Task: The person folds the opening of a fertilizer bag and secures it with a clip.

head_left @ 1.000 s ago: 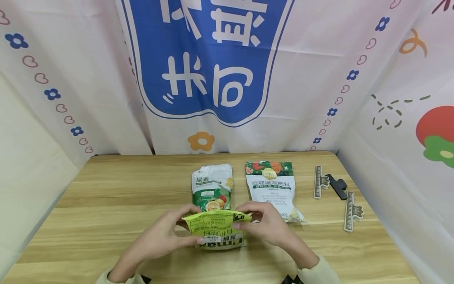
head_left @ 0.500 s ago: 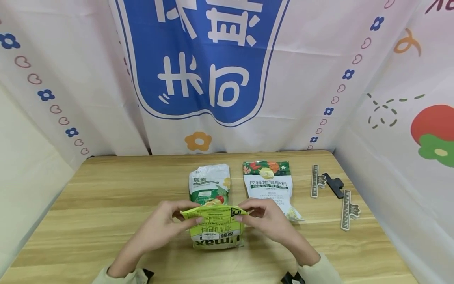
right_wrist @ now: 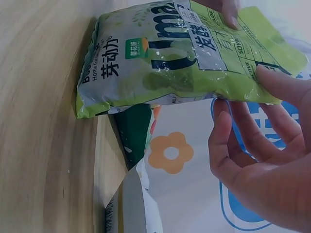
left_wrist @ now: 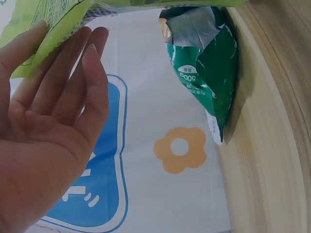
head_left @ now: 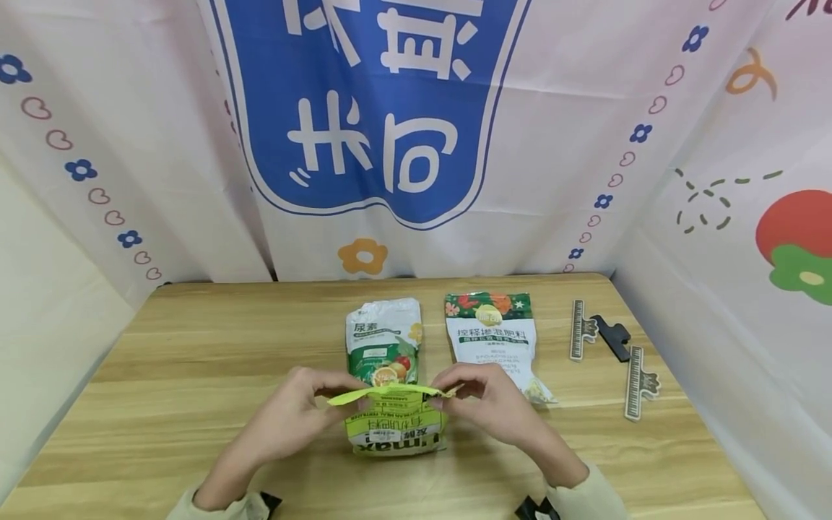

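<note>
A yellow-green fertilizer bag (head_left: pixel 395 433) stands upright on the table in front of the person, its printed front facing them. My left hand (head_left: pixel 295 410) pinches the bag's top left part, thumb on the near side and fingers behind. At the top right, my right hand (head_left: pixel 484 403) pinches it the same way. In the right wrist view the bag's front (right_wrist: pixel 146 63) shows large dark lettering, and the right thumb presses near its top edge. The left wrist view shows the left hand (left_wrist: pixel 53 116) at the bag's green upper part (left_wrist: pixel 60 24), fingers nearly straight behind it.
Behind the held bag lies a white-and-green urea bag (head_left: pixel 383 339). To its right is a white fertilizer bag (head_left: pixel 494 347) with a green top. Farther right on the wooden table (head_left: pixel 214 347) lie two ruler-patterned clips (head_left: pixel 577 331) and a black clip (head_left: pixel 612 339). A printed curtain hangs behind.
The left thumb has moved up from low on the bag's front to near its top. The bag's top edge now appears as a narrower, flatter strip. The other bags and clips stay put.
</note>
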`<state>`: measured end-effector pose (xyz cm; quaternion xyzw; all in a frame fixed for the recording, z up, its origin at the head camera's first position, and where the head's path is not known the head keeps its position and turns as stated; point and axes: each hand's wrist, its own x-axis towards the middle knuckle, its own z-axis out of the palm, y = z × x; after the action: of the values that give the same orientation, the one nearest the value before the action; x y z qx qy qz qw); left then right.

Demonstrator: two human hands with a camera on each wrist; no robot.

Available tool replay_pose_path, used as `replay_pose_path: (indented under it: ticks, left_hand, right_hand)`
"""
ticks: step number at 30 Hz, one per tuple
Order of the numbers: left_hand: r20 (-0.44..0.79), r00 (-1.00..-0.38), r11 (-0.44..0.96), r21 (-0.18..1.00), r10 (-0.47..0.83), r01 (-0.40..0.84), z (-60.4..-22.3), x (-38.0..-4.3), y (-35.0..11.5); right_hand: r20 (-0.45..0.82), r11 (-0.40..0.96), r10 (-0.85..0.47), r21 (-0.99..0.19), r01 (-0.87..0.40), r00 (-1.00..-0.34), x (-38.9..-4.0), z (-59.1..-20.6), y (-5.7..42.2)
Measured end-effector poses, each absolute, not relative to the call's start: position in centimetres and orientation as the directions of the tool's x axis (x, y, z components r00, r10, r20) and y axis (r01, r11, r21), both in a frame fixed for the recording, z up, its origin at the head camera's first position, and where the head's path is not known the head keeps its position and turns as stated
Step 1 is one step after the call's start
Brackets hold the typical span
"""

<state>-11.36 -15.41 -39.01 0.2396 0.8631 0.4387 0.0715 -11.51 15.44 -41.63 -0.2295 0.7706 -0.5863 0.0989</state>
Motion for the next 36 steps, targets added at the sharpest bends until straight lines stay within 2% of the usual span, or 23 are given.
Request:
replay_pose_path:
  ticks: [7,10,17,36]
  left_hand:
    - [0.146,-0.847,0.414,0.822,0.511,0.392,-39.31,-11.35,-15.12]
    - [0.132,-0.85,0.404,0.835,0.511,0.373,-39.46,-11.42,-15.16]
    - [0.079,-0.856,0.407,0.855,0.511,0.322,-39.84,-11.69,-15.5]
    - [-0.121,-0.913,0.381,0.924,0.389,0.04,-39.26,-11.89,-16.08]
  right_hand:
    - [0.144,0.178,-0.455,-0.952,-0.248,-0.879,-11.08,-41.71,14.66]
    - [0.142,0.14,-0.441,-0.964,-0.225,-0.886,-11.04,-41.74,14.56]
    - [0.047,0.19,-0.415,-0.972,-0.136,-0.909,-10.94,-41.34,14.59]
    - [0.005,0.265,-0.385,-0.957,-0.116,-0.923,-11.11,-40.81,14.91]
